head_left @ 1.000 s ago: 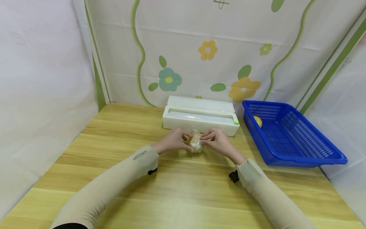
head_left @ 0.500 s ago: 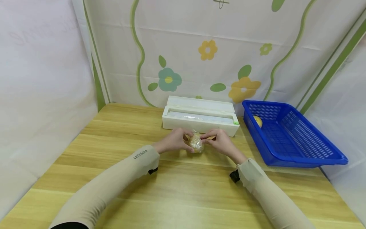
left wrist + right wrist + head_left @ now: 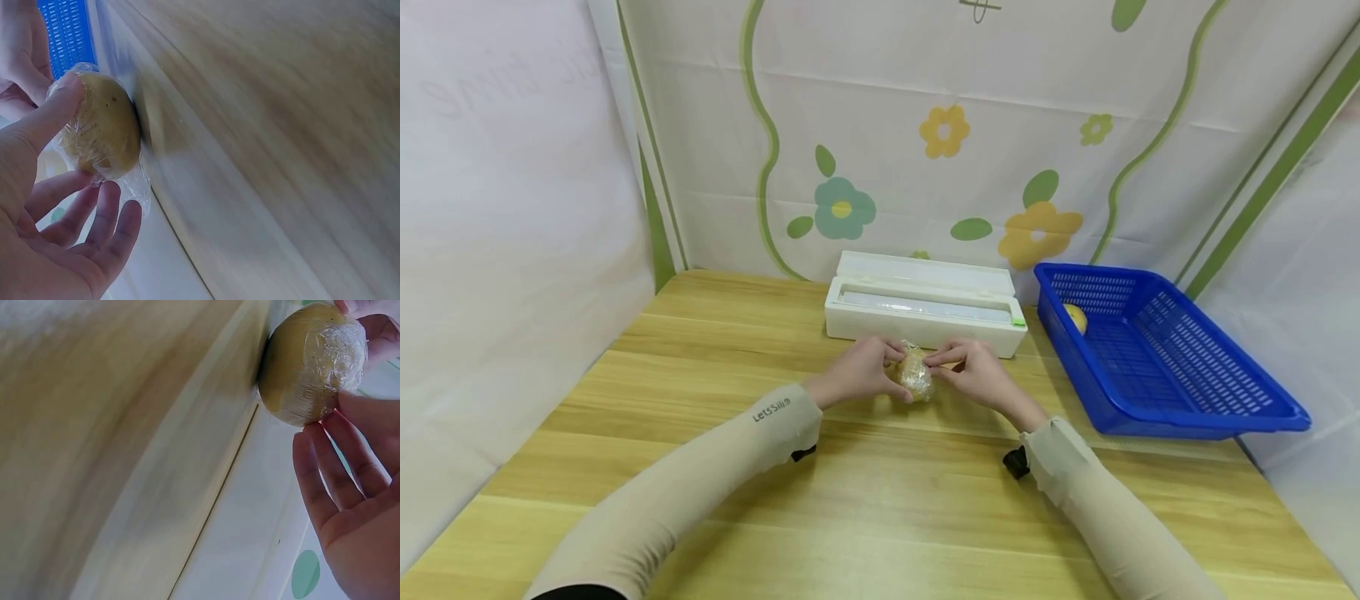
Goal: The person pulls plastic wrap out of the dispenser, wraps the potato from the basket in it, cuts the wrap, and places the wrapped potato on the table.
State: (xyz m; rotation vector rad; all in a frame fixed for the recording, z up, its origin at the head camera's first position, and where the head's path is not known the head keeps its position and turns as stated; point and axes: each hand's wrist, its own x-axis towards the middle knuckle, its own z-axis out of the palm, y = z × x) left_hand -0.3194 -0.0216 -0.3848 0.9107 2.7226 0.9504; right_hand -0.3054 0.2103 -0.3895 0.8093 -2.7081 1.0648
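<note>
A yellow-brown potato (image 3: 916,377) in clear cling film rests on the wooden table, in front of the white box. My left hand (image 3: 859,372) holds its left side between thumb and fingertips. In the left wrist view the thumb lies over the film on the potato (image 3: 107,128), and a loose flap of film sticks out near the fingertips. From the right, my right hand (image 3: 977,375) pinches at the wrapped side with thumb and fingertips. Crinkled film covers that side of the potato (image 3: 312,365) in the right wrist view.
Behind the hands stands an open white box (image 3: 925,332) with a roll of cling film (image 3: 928,306) inside, its lid tipped back. At the right, a blue plastic basket (image 3: 1112,410) holds a round yellow item (image 3: 1077,318). A flower-printed cloth (image 3: 895,100) hangs behind the table.
The left hand has shifted slightly right, and the potato has turned a little in the grasp. The right fingertips have drawn closer together at the film. Box and basket stay put.
</note>
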